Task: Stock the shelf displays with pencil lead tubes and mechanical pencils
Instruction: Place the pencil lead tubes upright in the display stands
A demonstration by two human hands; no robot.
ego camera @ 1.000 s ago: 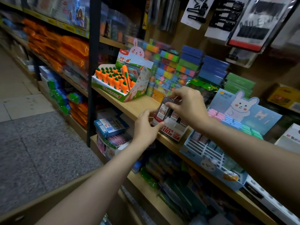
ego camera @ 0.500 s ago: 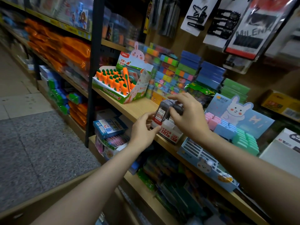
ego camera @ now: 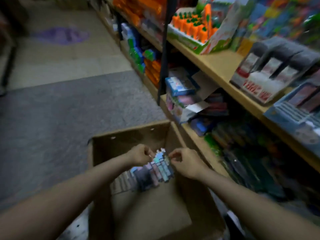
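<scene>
Inside an open cardboard box (ego camera: 131, 133) on the floor stands a pastel pack of mechanical pencils (ego camera: 160, 168), blurred by motion. My left hand (ego camera: 140, 155) has curled fingers and pinches the pack's upper left edge. Across from it, my right hand (ego camera: 185, 161) pinches the upper right edge the same way. Up on the wooden shelf (ego camera: 216, 66) at the right sits the white and red display box of pencil lead tubes (ego camera: 256, 84), its dark-capped tubes standing upright. Neither hand is near it.
An orange carrot-pen display (ego camera: 194, 28) stands further left on the same shelf, and a blue rabbit display (ego camera: 297, 116) sits at the right edge. Lower shelves hold packed stationery. Grey carpet (ego camera: 69, 110) and tiled floor lie to the left.
Both hands have left the lead tube display on the shelf and dropped into the cardboard box, where they now hold the pencil pack. My view has tilted down.
</scene>
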